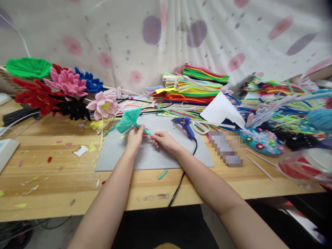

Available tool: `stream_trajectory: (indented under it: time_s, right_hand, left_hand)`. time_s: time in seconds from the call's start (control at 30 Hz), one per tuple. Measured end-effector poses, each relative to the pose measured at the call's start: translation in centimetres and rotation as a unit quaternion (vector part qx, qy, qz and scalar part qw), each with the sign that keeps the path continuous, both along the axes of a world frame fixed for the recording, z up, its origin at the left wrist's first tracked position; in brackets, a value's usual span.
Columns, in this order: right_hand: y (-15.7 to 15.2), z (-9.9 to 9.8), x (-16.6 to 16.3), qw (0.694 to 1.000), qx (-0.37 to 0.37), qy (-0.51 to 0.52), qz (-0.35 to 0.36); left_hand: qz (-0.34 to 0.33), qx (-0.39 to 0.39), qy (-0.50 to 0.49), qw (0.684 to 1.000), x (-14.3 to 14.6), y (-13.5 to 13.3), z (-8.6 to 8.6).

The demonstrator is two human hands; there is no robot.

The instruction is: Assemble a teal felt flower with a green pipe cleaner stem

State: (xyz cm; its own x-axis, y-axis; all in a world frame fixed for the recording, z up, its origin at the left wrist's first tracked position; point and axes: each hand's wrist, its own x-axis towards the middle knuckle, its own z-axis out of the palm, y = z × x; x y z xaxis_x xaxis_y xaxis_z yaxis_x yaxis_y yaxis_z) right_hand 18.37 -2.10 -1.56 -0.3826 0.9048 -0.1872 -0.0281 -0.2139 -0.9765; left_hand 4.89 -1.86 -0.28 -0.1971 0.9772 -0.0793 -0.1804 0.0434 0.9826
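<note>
My left hand (135, 138) is clamped on the teal leaf (128, 120) just under its fan, above the grey mat's (155, 159) far edge. My right hand (163, 140) pinches its stem tip, I guess to steady it. The glue gun (184, 125) lies on the mat's far right, handy.

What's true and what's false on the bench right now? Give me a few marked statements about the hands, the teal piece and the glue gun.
1. The left hand holds the teal fan-shaped pipe-cleaner leaf by its stem. True.
2. The right hand grips the blue hot glue gun. False: the gun lies on the grey cutting mat, apart from that hand, which pinches the end of the leaf's stem.
3. The white-handled scissors lie right beside the glue gun. True.
4. The pale pink pipe-cleaner flower lies in the middle of the mat. False: it sits beyond the mat's far left corner.
</note>
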Motion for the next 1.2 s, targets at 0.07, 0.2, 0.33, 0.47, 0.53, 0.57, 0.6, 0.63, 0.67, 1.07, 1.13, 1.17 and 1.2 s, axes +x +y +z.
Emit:
stream_trajectory:
  time_s: [0.07, 0.2, 0.33, 0.47, 0.53, 0.57, 0.6, 0.63, 0.67, 1.07, 1.13, 1.17, 1.2]
  right_hand:
    - [-0.1, 0.0, -0.1, 1.0, -0.014, 0.011, 0.008]
    - [0.1, 0.2, -0.2, 1.0, -0.008, -0.018, 0.008]
    - [0.6, 0.8, 0.3, 0.989, 0.078, -0.096, -0.087]
    - [1.0, 1.8, 0.4, 0.959, 0.198, -0.187, -0.082]
    - [1.1, 2.3, 0.2, 0.938, 0.258, -0.223, -0.057]
    - [1.2, 2.5, 0.0, 0.929, 0.279, -0.239, -0.044]
    - [1.4, 2.7, -0.2, 0.921, 0.295, -0.254, -0.03]
    - [1.5, 2.9, -0.5, 0.913, 0.307, -0.269, -0.019]
    - [1.7, 3.0, -0.7, 0.906, 0.314, -0.285, -0.008]
    - [2.8, 5.4, -0.9, 0.879, 0.292, -0.372, 0.068]
    - [2.8, 5.5, -0.9, 0.878, 0.292, -0.373, 0.07]
    - [2.8, 5.6, -1.0, 0.877, 0.292, -0.374, 0.071]
    - [2.8, 5.6, -1.1, 0.877, 0.291, -0.375, 0.072]
  left_hand:
    - [-0.017, 0.003, -0.02, 1.0, -0.1, 0.0, 0.0]
    - [0.0, 0.011, -0.039, 0.999, -0.9, 0.3, -0.2]
    - [0.059, -0.005, -0.029, 0.998, -2.0, 0.6, 0.1]
    - [0.041, -0.012, -0.023, 0.999, -2.3, 0.4, 0.7]
    - [0.029, -0.007, -0.025, 0.999, -2.2, 0.3, 0.9]
    - [0.023, -0.006, -0.026, 0.999, -2.1, 0.3, 1.0]
    - [0.019, -0.004, -0.027, 0.999, -2.0, 0.3, 1.0]
    - [0.015, -0.002, -0.027, 1.0, -1.9, 0.3, 1.0]
    - [0.012, 0.0, -0.026, 1.0, -1.9, 0.3, 1.0]
    - [0.048, 0.025, 0.07, 0.996, -1.7, 0.2, 1.2]
    - [0.048, 0.028, 0.071, 0.996, -1.7, 0.2, 1.1]
    - [0.048, 0.029, 0.071, 0.996, -1.7, 0.2, 1.1]
    - [0.048, 0.03, 0.07, 0.996, -1.8, 0.3, 1.1]
